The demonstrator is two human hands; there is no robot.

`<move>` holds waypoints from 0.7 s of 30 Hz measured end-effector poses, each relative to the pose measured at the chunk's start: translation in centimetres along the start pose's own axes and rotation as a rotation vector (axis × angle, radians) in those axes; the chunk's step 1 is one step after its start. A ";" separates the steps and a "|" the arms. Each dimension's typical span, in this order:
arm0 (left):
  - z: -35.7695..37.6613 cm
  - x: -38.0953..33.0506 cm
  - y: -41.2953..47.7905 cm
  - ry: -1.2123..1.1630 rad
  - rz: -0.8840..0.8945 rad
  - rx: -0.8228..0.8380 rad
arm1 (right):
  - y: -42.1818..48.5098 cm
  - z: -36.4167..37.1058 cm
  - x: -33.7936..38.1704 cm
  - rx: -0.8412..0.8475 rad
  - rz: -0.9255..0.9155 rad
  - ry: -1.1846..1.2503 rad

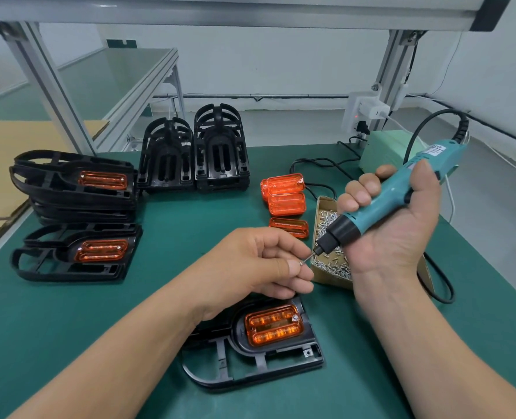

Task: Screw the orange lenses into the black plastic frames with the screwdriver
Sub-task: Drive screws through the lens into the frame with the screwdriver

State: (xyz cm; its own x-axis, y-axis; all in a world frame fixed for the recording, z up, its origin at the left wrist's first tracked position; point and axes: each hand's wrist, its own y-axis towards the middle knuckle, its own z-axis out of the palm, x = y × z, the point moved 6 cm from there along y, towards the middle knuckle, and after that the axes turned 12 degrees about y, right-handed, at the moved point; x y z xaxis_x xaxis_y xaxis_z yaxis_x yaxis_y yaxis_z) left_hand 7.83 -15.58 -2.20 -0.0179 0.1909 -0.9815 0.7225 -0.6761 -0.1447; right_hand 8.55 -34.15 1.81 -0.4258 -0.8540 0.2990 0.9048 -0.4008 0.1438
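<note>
A black plastic frame lies on the green mat near me, with an orange lens seated in it and one screw at the lens's right corner. Above it, my left hand pinches a small screw between thumb and forefinger. My right hand grips a teal electric screwdriver, tilted down to the left, its bit tip almost touching the screw. Loose orange lenses lie in a small group behind my left hand.
A cardboard box of screws sits under the screwdriver. Frames fitted with lenses are stacked at the left; empty black frames stand at the back. The screwdriver's cable loops right, toward a green power unit.
</note>
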 end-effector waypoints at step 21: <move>-0.2 0.0 0.1 0.268 0.018 -0.067 | -0.1 -0.1 -0.8 0.089 0.052 -0.085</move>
State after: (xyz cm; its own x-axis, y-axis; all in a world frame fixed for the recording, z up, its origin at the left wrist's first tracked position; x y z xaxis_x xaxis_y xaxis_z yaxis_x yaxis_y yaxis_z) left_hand 8.06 -15.48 -2.15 0.1721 0.3664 -0.9144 0.7650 -0.6345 -0.1103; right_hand 8.78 -33.39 1.46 -0.3804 -0.8401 0.3866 0.9235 -0.3223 0.2082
